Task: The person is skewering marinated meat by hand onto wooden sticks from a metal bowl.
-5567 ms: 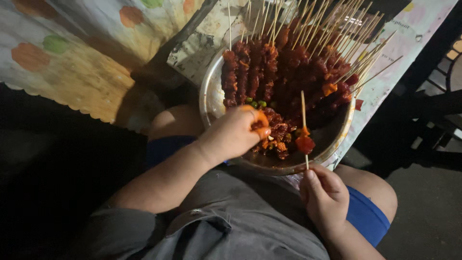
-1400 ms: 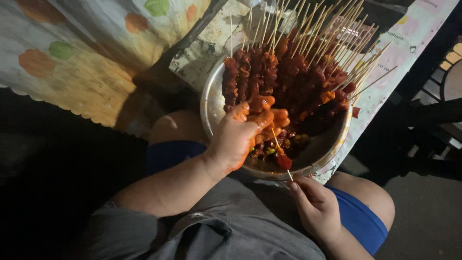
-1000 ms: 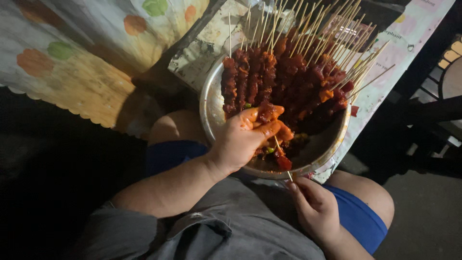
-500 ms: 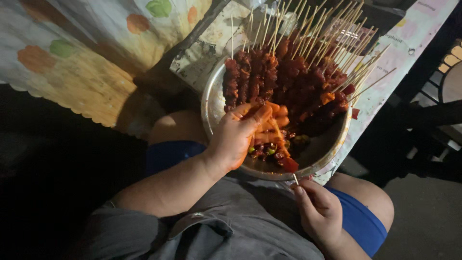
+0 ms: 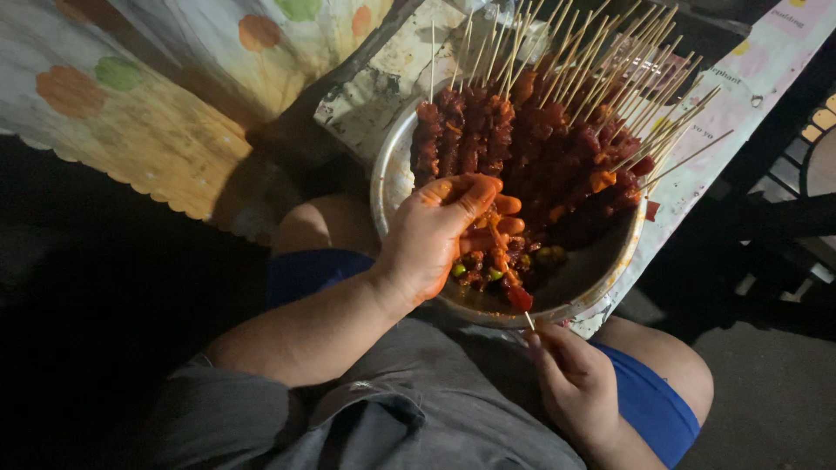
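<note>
A round metal bowl rests on my lap, full of red marinated meat skewers with their bamboo sticks fanned out at the far side. Loose meat and green and red vegetable pieces lie at the near side. My left hand, stained orange, is inside the bowl with its fingers closed on a meat piece at the skewer. My right hand pinches the lower end of a bamboo skewer just below the bowl's near rim; a red pepper piece sits low on that stick.
A table edge with a patterned cloth runs along the right behind the bowl. A cloth with coloured dots hangs at the upper left. Dark floor lies at left and right, with a chair frame at the far right.
The skewer has tilted from upright to slanting into the bowl. My left hand has shifted onto it with a meat piece, and my right hand has slid slightly lower.
</note>
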